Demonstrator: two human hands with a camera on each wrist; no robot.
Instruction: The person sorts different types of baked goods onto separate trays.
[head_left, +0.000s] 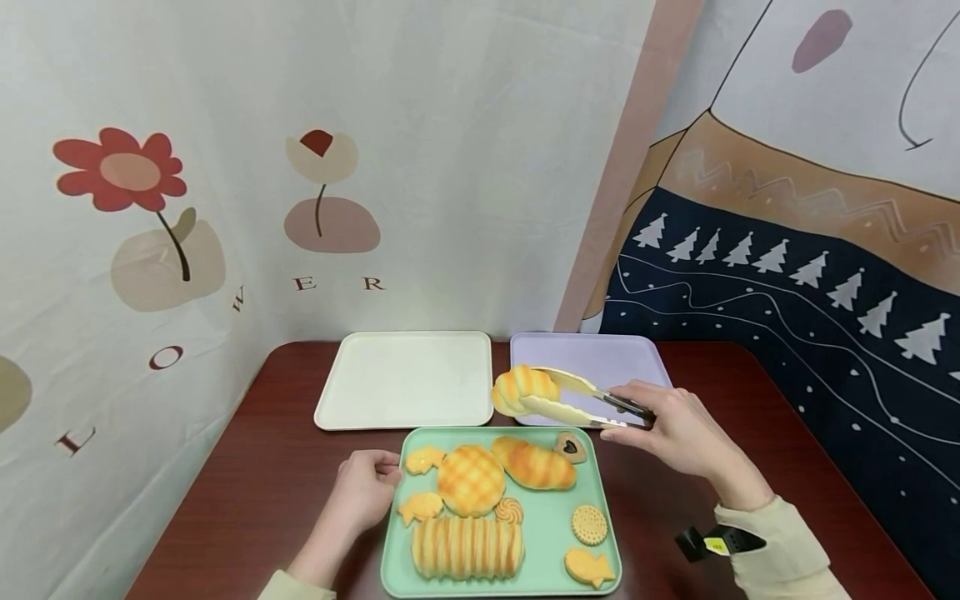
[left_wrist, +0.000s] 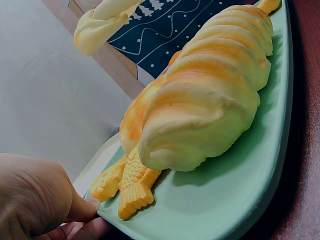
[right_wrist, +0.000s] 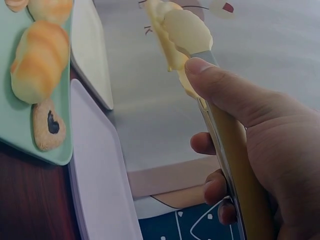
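Observation:
My right hand [head_left: 678,429] grips a pair of tongs [head_left: 573,408] with cream tips and metal-and-dark handles. Between the tips is a small golden bread roll [head_left: 517,389], held in the air over the gap between the white and purple trays. My left hand [head_left: 366,490] pinches the left rim of the green tray [head_left: 501,587]; in the left wrist view the thumb [left_wrist: 90,206] lies on the rim's corner. On the green tray lie a long ridged loaf [head_left: 468,547], a round checkered bun [head_left: 471,480], an oval bread [head_left: 536,464] and several cookies, some fish-shaped.
Behind the green tray stand a white tray [head_left: 405,379] on the left and a purple tray [head_left: 600,354] on the right. A heart-centred cookie [head_left: 570,447] lies at the green tray's far right corner. Printed curtains hang behind the dark red table [head_left: 247,492].

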